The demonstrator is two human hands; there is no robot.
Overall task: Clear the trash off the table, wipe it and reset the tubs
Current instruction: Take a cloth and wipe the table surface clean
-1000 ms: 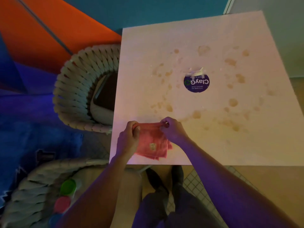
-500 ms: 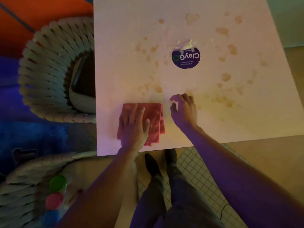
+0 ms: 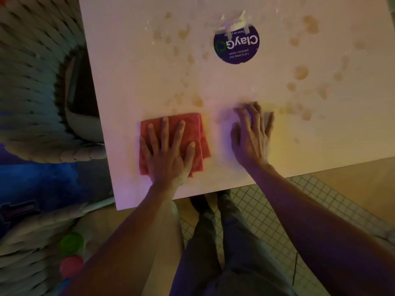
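Note:
A folded red cloth [image 3: 198,133] lies near the front edge of the white table [image 3: 320,133]. My left hand [image 3: 168,152] presses flat on the cloth with its fingers spread. To the right of the cloth, my right hand [image 3: 252,135] rests flat on the bare tabletop, fingers straight. Brown stains [image 3: 301,72] are scattered over the table's middle and right. A round purple ClayGo sticker [image 3: 236,45] sits further back, with torn white tape at its far edge.
A woven rope basket [image 3: 36,86] stands on the floor left of the table with a dark flat object inside. Another woven basket [image 3: 27,248] at the lower left holds a green lid [image 3: 71,242] and a pink lid [image 3: 71,265]. My legs stand below the table edge.
Both hands pinched the cloth's top edge a second ago. The left hand has since laid flat on the cloth, and the right hand has let go and settled flat on the table beside it.

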